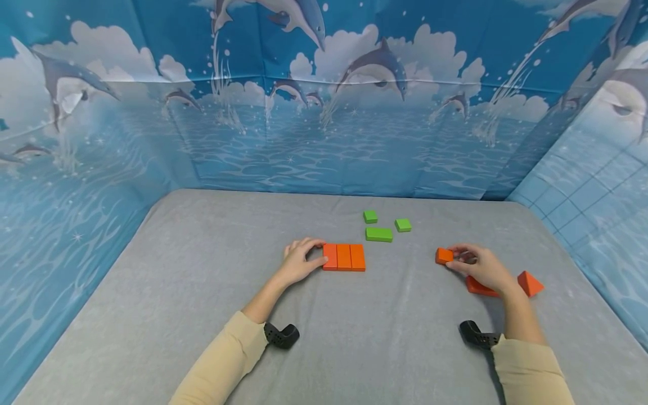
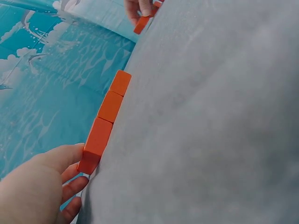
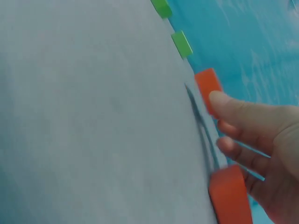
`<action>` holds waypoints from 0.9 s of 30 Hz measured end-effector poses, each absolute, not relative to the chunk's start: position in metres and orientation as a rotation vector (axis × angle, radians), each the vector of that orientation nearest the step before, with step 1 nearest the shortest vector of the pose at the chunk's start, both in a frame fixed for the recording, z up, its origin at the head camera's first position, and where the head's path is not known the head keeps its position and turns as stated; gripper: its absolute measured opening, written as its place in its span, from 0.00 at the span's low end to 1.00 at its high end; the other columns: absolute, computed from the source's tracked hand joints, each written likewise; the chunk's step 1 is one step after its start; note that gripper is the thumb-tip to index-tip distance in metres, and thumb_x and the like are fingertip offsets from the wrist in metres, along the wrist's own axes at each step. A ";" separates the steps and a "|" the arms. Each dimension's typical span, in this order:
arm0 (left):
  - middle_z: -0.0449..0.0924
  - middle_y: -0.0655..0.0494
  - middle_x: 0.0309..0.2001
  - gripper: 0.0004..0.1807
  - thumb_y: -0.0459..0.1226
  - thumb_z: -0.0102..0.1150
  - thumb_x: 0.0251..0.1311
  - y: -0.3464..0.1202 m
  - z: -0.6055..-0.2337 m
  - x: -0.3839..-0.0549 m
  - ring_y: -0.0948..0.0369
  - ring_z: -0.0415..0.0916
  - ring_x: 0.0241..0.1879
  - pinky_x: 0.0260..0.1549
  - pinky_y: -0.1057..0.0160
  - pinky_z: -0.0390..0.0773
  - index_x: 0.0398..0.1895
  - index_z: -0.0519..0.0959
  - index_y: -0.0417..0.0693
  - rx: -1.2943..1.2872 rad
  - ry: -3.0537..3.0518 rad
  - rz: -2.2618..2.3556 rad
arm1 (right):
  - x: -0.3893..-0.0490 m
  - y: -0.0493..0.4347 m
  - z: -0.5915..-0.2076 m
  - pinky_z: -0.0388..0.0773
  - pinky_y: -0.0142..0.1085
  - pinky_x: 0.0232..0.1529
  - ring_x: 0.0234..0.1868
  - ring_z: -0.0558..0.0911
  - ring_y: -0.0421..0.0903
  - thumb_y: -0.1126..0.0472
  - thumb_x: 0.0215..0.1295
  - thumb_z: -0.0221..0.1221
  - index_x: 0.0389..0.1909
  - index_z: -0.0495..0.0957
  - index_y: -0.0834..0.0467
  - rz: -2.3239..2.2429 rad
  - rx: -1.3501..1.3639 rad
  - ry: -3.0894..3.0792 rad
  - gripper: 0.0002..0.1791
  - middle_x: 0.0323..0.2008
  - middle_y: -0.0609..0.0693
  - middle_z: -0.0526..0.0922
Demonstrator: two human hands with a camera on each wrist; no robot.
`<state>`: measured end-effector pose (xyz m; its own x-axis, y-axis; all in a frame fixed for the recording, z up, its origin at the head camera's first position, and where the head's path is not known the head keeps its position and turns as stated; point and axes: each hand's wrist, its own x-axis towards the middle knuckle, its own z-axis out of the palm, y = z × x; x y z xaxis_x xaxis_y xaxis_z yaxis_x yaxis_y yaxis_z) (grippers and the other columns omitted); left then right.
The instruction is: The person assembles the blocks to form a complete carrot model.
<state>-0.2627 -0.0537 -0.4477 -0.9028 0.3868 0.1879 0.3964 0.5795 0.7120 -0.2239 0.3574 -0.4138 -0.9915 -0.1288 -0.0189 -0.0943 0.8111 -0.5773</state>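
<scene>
Three orange blocks (image 1: 343, 257) lie side by side in a row on the grey cloth. My left hand (image 1: 298, 261) holds the leftmost, redder block (image 2: 96, 142) at its outer end, thumb and index finger against it. Off to the right, my right hand (image 1: 478, 267) pinches a small orange block (image 1: 444, 256) between thumb and fingers. In the right wrist view this block (image 3: 205, 84) hangs over the cloth, with a shadow below it. Beneath the right hand lies a red-orange block (image 1: 481, 287), partly hidden by the hand and wrist.
An orange triangular block (image 1: 530, 284) stands right of the right wrist. Behind the row lie a longer green block (image 1: 379, 234) and two small ones, a left one (image 1: 370, 216) and a right one (image 1: 403, 225). A dolphin-print curtain (image 1: 324, 152) borders the grey table (image 1: 354, 337).
</scene>
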 end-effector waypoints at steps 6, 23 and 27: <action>0.73 0.52 0.54 0.22 0.45 0.57 0.58 -0.054 -0.448 -0.263 0.51 0.63 0.54 0.54 0.48 0.51 0.55 0.74 0.49 -0.689 -2.779 -1.262 | -0.230 0.327 -0.407 0.71 0.37 0.35 0.37 0.74 0.48 0.53 0.58 0.62 0.51 0.73 0.65 -1.015 -0.343 2.955 0.25 0.39 0.58 0.78; 0.73 0.52 0.54 0.21 0.44 0.57 0.59 -0.053 -0.446 -0.262 0.50 0.62 0.55 0.55 0.47 0.50 0.55 0.74 0.48 -0.703 -2.763 -1.274 | -0.228 0.204 -0.408 0.71 0.33 0.31 0.33 0.75 0.44 0.61 0.55 0.64 0.45 0.76 0.64 -1.211 -0.925 2.630 0.18 0.37 0.53 0.78; 0.73 0.52 0.53 0.21 0.44 0.57 0.59 -0.053 -0.446 -0.263 0.50 0.62 0.55 0.55 0.47 0.50 0.55 0.74 0.49 -0.691 -2.773 -1.257 | -0.226 0.186 -0.410 0.72 0.33 0.32 0.33 0.75 0.46 0.60 0.54 0.65 0.44 0.76 0.63 -1.169 -0.988 2.629 0.18 0.33 0.52 0.78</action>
<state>-0.2627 -0.0526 -0.4455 -0.9019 0.3853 0.1954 0.4009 0.5778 0.7109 -0.2259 0.1859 -0.4097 -0.7847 -0.5980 0.1634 -0.5219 0.4951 -0.6946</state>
